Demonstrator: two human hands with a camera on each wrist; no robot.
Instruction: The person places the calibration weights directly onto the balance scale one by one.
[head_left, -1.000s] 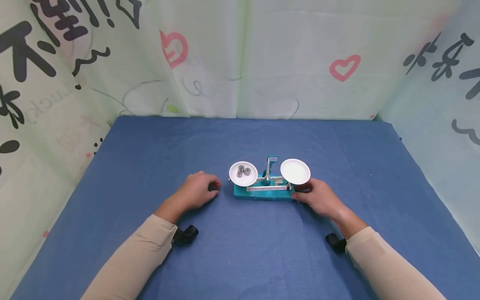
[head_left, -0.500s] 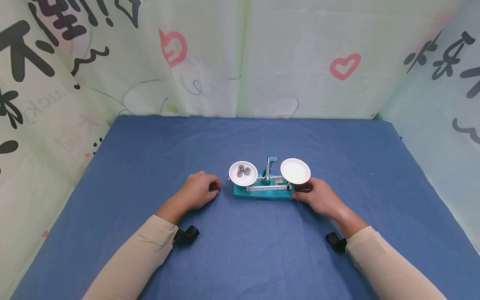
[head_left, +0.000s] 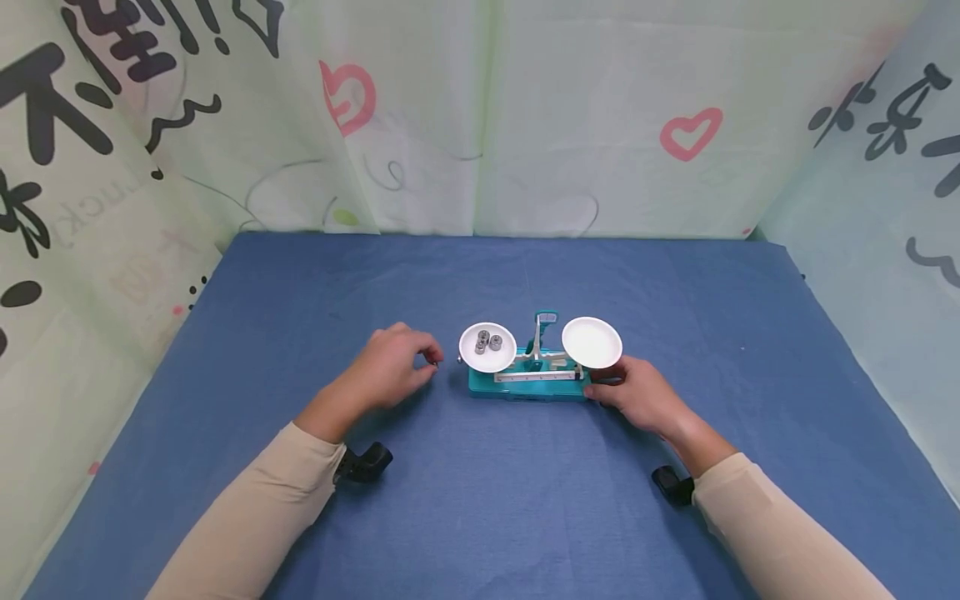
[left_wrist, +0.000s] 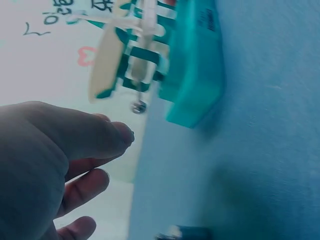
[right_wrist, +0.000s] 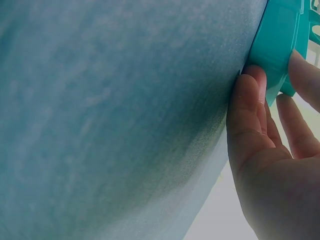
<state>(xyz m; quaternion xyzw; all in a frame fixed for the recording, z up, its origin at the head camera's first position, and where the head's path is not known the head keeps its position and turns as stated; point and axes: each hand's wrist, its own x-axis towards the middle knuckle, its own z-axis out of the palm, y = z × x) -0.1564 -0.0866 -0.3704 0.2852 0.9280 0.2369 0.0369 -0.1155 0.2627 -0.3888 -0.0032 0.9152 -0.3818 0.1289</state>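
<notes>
A teal balance scale (head_left: 528,387) with two white pans stands mid-table. In its left pan (head_left: 487,363) sit several small metal weights (head_left: 495,342); the right pan (head_left: 592,342) holds nothing. My right hand (head_left: 641,398) grips the right end of the base, its fingertips (right_wrist: 245,92) on the teal plastic. Just left of the scale, my left hand (head_left: 386,367) hovers with loosely bent fingers, thumb near the index fingertip. A round balance nut (left_wrist: 138,106) lies beyond the thumb. A small silver cylinder (left_wrist: 190,232) shows at the left wrist view's bottom edge; the head view hides it.
A blue cloth (head_left: 480,500) covers the table. White printed curtains (head_left: 562,108) hang along the back and both sides. Black wrist cameras (head_left: 367,463) sit on both forearms, close over the cloth.
My left hand has lifted and shifted slightly left and away from me, its thumb and index fingertip moving apart. My right hand and the scale stay in place.
</notes>
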